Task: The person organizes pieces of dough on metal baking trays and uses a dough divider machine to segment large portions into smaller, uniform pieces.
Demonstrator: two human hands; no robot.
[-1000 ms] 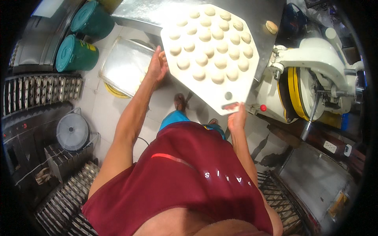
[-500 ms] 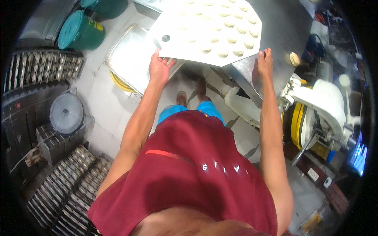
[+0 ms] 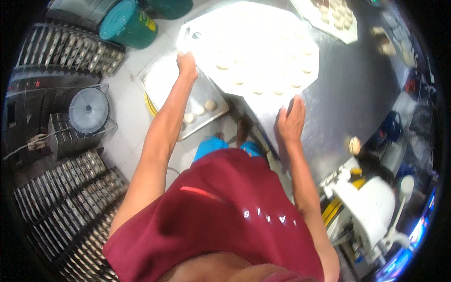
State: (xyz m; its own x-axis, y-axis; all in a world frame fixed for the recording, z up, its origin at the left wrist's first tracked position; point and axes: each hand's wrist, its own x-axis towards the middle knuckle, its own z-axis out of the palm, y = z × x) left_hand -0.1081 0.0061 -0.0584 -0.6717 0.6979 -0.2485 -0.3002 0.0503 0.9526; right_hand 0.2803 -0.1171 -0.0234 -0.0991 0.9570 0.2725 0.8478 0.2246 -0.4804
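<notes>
A white many-sided board (image 3: 205, 62) with rows of pale round dough pieces (image 3: 238, 81) lies partly over a steel table, its left end reaching out over a metal tray. Glare washes out much of its top. My left hand (image 3: 187, 65) is closed on the board's near left edge, beside the hole, its fingers partly hidden. Close to the near right corner is my right hand (image 3: 291, 123), fingers stretched and thumb apart; whether its fingertips touch the rim I cannot tell. Several dough pieces (image 3: 199, 110) sit along the tray's near edge.
The steel table (image 3: 347, 89) also bears a second dough board (image 3: 312, 18) and a lone dough piece (image 3: 354, 145). Below the board's left end stands the metal tray (image 3: 203, 128). A white machine (image 3: 371, 202) is at right, green bins (image 3: 134, 28) and loaded racks (image 3: 66, 197) at left.
The view has shifted, bringing the second board and the dough in the tray into sight. My right hand is nearer my left and lower in the picture. My left hand stays at the board.
</notes>
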